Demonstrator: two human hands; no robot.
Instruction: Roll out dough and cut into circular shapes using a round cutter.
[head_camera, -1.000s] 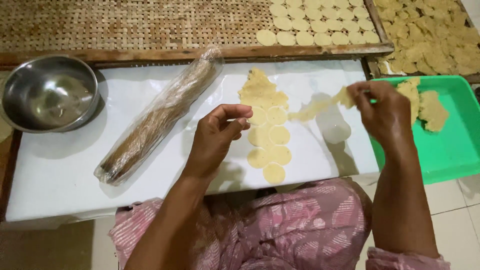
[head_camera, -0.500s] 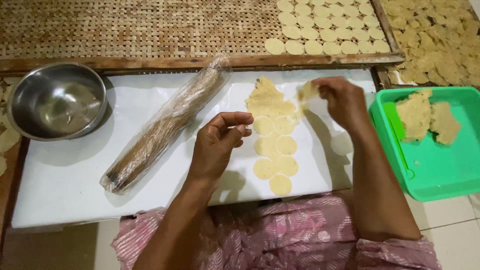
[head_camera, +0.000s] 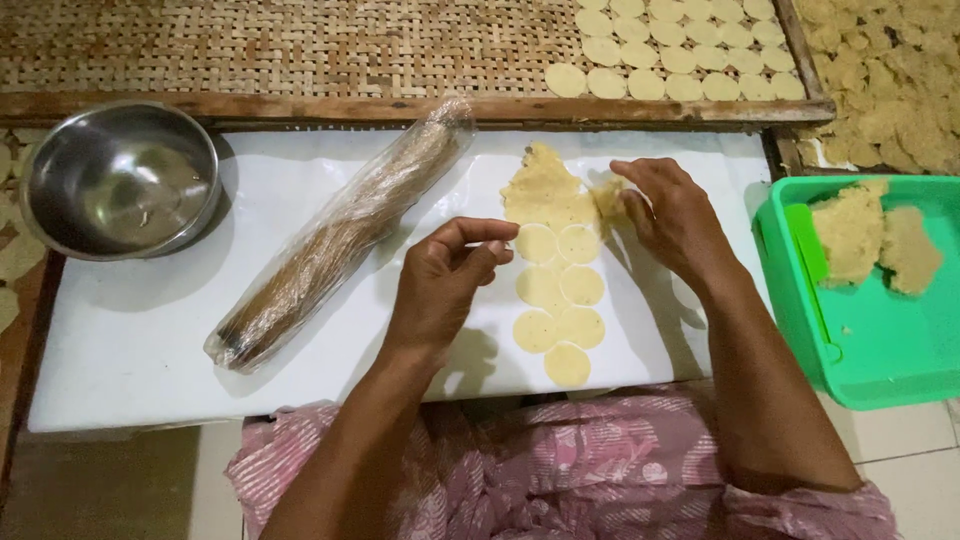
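Dough sheet (head_camera: 545, 190) lies on white worktop (head_camera: 150, 340), cut discs (head_camera: 558, 300) below it. Right hand (head_camera: 675, 215) pinches a dough scrap (head_camera: 607, 197); left hand (head_camera: 445, 275) loosely curled, empty, beside discs.

Counter (head_camera: 140, 350): white, low, flat.
Floor (head_camera: 905, 440): pale tiles, lower right.
Behind: woven bamboo tray (head_camera: 250, 45), wooden frame.
Light: soft, even.
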